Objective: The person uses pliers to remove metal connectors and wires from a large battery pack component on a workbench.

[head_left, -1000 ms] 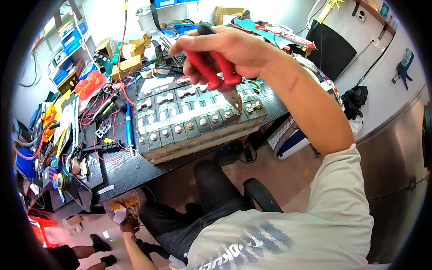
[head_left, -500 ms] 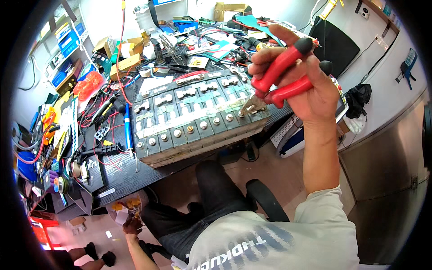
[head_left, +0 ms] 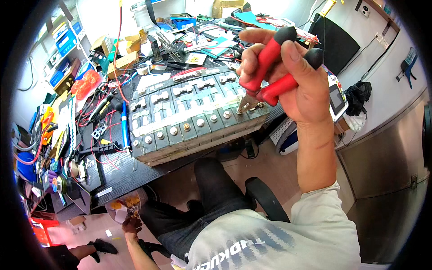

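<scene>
My right hand [head_left: 310, 96] is wrapped round a pair of red-handled pliers [head_left: 270, 56] with black grip ends. The handles stand slightly apart and point up. Their metal jaws [head_left: 244, 103] reach down to a terminal at the right end of the front row on a large battery pack [head_left: 204, 132]; whether they grip it I cannot tell. The pack has several grey cells side by side, round metal studs along the front, and tape and metal links on top. Low on the left, beside my leg, hangs my left hand [head_left: 132, 225]; its fingers are dark and partly hidden.
Cables, tools, boxes and boards crowd the black table [head_left: 139, 173] behind and left of the pack. A blue tube [head_left: 125, 126] lies by its left end. Below are a bin with yellow scraps [head_left: 130, 202], a chair armrest [head_left: 265, 200] and another person's foot [head_left: 104, 246].
My right hand and the pliers' handles have shifted left, with the jaws still at the right-hand terminal. My left hand stays low. At lower left the other person's feet have moved.
</scene>
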Available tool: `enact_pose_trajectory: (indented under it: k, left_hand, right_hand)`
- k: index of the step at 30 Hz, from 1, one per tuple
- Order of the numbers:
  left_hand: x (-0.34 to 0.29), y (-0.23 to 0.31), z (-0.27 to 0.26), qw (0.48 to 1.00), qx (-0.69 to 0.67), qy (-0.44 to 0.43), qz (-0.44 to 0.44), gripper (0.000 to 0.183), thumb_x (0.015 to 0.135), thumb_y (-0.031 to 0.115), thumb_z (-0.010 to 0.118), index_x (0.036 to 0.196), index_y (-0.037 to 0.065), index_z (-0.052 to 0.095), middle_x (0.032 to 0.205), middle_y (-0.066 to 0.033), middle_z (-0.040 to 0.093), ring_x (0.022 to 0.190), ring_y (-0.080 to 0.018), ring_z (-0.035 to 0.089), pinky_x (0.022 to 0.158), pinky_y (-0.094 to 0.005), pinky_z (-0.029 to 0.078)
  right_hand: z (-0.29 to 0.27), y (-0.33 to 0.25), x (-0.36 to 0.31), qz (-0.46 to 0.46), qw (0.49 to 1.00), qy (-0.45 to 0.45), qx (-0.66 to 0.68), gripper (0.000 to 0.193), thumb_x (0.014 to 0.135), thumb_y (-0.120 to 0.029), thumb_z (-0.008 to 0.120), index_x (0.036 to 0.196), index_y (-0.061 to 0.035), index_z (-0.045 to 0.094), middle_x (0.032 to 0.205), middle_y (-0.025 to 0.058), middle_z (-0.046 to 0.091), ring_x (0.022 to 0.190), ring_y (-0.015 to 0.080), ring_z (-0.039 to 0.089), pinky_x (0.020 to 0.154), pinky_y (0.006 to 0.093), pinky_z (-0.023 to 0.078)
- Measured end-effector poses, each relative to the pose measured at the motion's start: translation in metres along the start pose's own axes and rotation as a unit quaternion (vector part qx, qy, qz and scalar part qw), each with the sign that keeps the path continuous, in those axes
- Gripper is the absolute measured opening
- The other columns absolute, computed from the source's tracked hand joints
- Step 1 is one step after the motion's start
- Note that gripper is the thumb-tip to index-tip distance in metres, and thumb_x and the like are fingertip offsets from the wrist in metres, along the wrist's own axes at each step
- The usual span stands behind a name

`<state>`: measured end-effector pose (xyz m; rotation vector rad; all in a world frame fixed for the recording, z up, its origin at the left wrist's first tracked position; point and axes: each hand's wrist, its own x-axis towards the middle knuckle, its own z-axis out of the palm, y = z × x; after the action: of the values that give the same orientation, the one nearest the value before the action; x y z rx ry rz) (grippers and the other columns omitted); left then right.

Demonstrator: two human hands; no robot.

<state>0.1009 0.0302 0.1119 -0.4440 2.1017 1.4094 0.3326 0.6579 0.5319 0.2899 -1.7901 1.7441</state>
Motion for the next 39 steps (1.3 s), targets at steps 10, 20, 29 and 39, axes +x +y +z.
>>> enact_pose_trajectory:
  k: [10, 20, 29, 39]
  left_hand:
    - [-0.005, 0.005, 0.002, 0.999, -0.026, -0.027, 0.017, 0.025, 0.097, 0.024, 0.075, 0.117, 0.009, 0.073, 0.089, -0.0077, 0.078, 0.068, -0.0201, 0.075, 0.053, -0.0305, 0.052]
    - [-0.006, 0.010, 0.009, 0.999, 0.016, -0.015, 0.026, 0.033, 0.100, 0.028, 0.071, 0.128, 0.011, 0.073, 0.087, -0.0052, 0.076, 0.068, -0.0177, 0.072, 0.052, -0.0301, 0.050]
    - [0.035, 0.001, 0.026, 0.999, 0.023, -0.039, 0.015, 0.024, 0.099, 0.029, 0.073, 0.116, 0.013, 0.071, 0.086, -0.0068, 0.077, 0.066, -0.0194, 0.072, 0.052, -0.0345, 0.054]
    - [0.033, -0.010, -0.004, 0.991, -0.083, -0.105, -0.024, 0.014, 0.098, 0.024, 0.071, 0.104, 0.011, 0.068, 0.078, -0.0098, 0.071, 0.057, -0.0248, 0.068, 0.046, -0.0359, 0.051]
  right_hand:
    - [0.020, 0.000, 0.017, 0.017, 0.996, 0.013, -0.088, 0.042, 0.109, -0.041, 0.070, 0.103, 0.0002, 0.071, 0.086, 0.0071, 0.067, 0.073, 0.0158, 0.063, 0.070, 0.0336, 0.054]
    - [0.058, 0.000, 0.078, 0.196, 0.937, -0.177, -0.231, 0.047, 0.098, -0.046, 0.085, 0.081, -0.0040, 0.073, 0.068, 0.0030, 0.067, 0.056, 0.0101, 0.062, 0.051, 0.0260, 0.050]
    - [0.056, -0.003, 0.077, 0.243, 0.885, -0.357, -0.174, 0.041, 0.095, -0.043, 0.088, 0.092, -0.0033, 0.078, 0.076, 0.0017, 0.072, 0.067, 0.0095, 0.067, 0.060, 0.0273, 0.055]
    - [-0.004, -0.002, 0.055, 0.102, 0.979, -0.170, 0.046, 0.058, 0.108, -0.049, 0.069, 0.137, 0.0021, 0.068, 0.105, 0.0124, 0.080, 0.070, 0.0088, 0.066, 0.055, 0.0238, 0.050]
